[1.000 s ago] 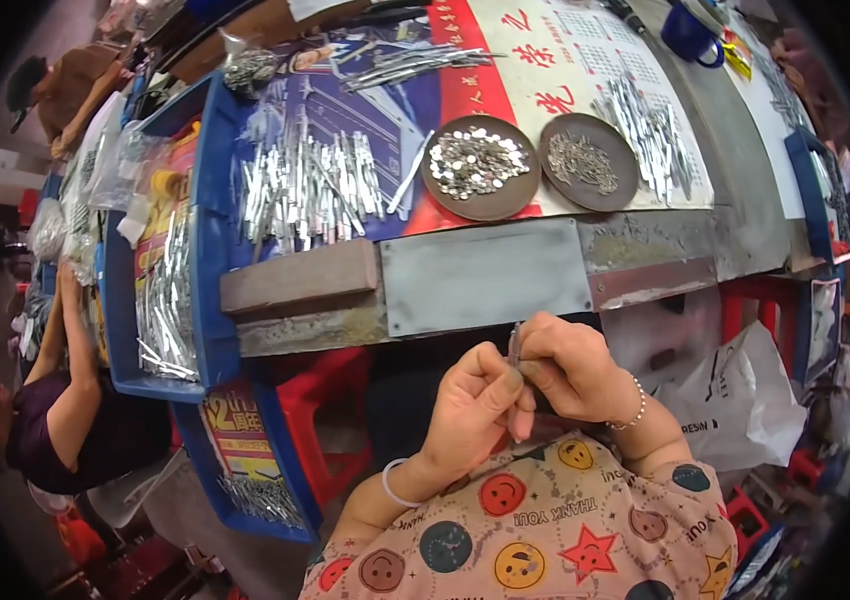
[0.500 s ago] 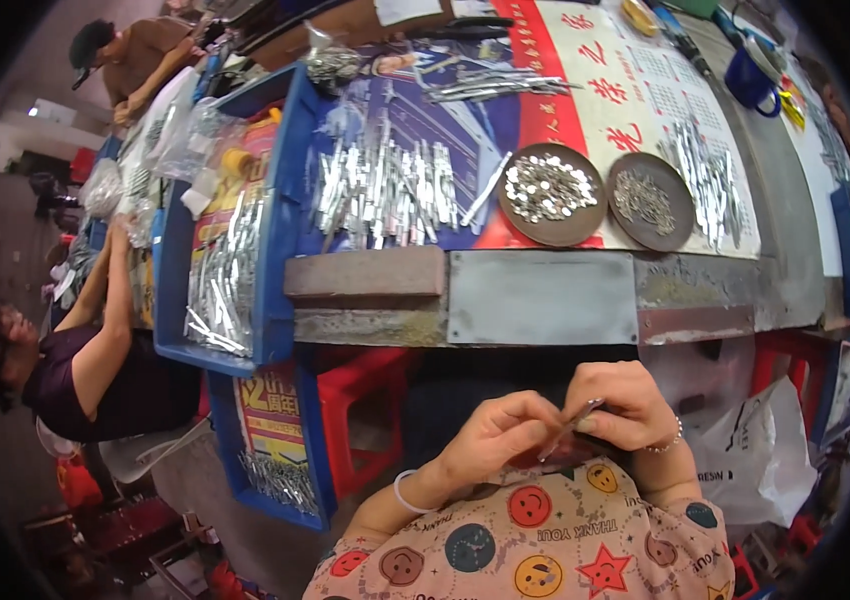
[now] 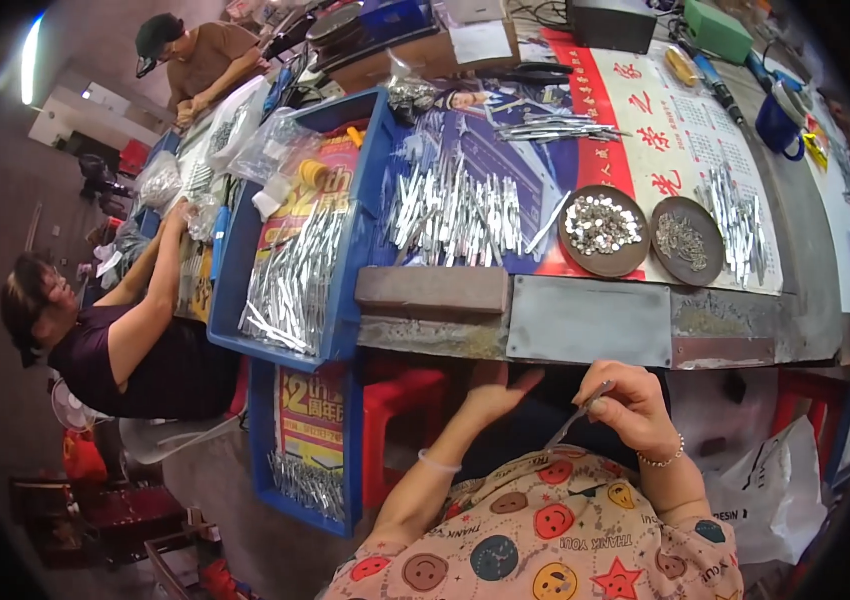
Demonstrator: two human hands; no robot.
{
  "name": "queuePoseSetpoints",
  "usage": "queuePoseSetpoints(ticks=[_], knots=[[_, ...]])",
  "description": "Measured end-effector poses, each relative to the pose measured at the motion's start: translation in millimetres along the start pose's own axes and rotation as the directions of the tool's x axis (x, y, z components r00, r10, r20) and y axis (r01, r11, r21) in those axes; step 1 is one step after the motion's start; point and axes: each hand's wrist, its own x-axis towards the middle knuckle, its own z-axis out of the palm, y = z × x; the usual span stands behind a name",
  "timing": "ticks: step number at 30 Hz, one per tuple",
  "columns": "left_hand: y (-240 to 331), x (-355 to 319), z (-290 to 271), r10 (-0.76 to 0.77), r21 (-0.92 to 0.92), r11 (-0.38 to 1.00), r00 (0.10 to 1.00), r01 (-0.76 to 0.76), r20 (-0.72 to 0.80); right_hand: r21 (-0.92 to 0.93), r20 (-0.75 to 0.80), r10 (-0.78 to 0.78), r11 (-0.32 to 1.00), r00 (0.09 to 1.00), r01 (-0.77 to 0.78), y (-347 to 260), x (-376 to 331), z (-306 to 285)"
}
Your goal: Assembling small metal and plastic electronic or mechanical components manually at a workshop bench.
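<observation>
My right hand (image 3: 630, 408) is closed, thumb and fingers pinching a thin metal strip (image 3: 577, 416) that slants down toward my patterned apron. My left hand (image 3: 495, 398) is blurred, apart from the strip and below the bench edge; its digits look spread, and I see nothing in them. Ahead on the bench lies a broad pile of silvery metal strips (image 3: 455, 212). To its right stand a round dish of small shiny discs (image 3: 603, 232) and another dish of small metal parts (image 3: 683, 240). More strips (image 3: 740, 225) lie beyond the dishes at the right.
A blue tray (image 3: 370, 215) of metal pieces stands left, with a lower blue tray (image 3: 350, 470) beneath it. A metal plate (image 3: 590, 320) and a block (image 3: 432, 290) line the bench edge. Near a red stool (image 3: 395, 430), one co-worker (image 3: 125, 340) sits left; another person (image 3: 210, 60) works farther back.
My left hand has let go of the strip and moved left and slightly up, away from my right hand. The strip stays in my right hand. The view has shifted.
</observation>
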Motion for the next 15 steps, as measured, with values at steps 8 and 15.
queuePoseSetpoints(ticks=[8,15], knots=[[114,-54,-70,0.3,-0.861,-0.082,0.836,0.502,0.458,-0.188,-0.061,-0.123,0.976,0.991,0.109,6,-6,-2],[126,-43,-76,0.352,-0.788,-0.206,0.795,0.58,0.494,-0.022,0.104,-0.059,0.998,0.993,0.062,12,-7,-10]])
